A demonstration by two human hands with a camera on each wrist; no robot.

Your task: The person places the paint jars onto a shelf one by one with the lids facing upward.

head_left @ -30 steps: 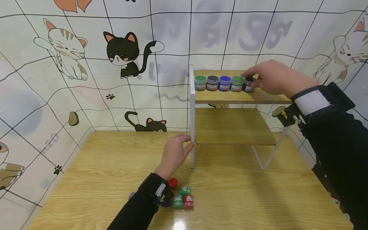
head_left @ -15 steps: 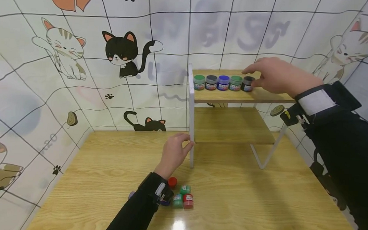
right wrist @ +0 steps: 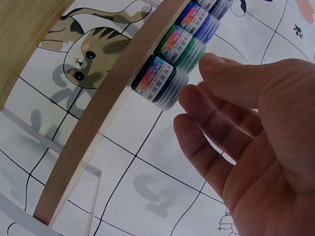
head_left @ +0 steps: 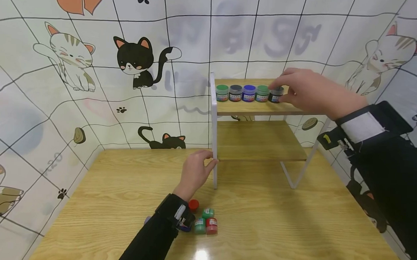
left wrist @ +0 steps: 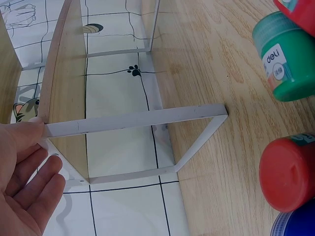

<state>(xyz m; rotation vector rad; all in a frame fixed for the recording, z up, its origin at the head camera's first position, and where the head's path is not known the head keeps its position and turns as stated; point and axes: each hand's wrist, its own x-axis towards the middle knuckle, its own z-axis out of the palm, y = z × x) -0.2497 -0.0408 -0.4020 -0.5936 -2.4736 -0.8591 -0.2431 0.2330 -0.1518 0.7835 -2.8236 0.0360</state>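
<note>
On the top board of a two-tier shelf (head_left: 260, 142), several small paint jars stand in a row. The black jar (head_left: 275, 96) at the right end has the green jar (head_left: 262, 94) beside it. My right hand (head_left: 308, 89) is over this end; its bent fingertips are right at the lids, not wrapped round a jar, in the right wrist view. At the shelf's left side, my left hand (head_left: 195, 172) pinches the white metal frame (left wrist: 133, 120) between thumb and fingers. That frame stands on the wooden table (head_left: 129, 188).
More jars lie close together by my left forearm: a red one (head_left: 211, 226), a green one (head_left: 200, 226), a smaller-looking green one (head_left: 208, 212), a red-lidded one (head_left: 193, 205) and a partly hidden blue one (head_left: 185, 227). A cat-printed wall cloth (head_left: 195, 36) hangs behind.
My right index finger lifts off the black jar, then comes back down by its lid. The left hand keeps its hold on the frame. The head view shifts slightly.
</note>
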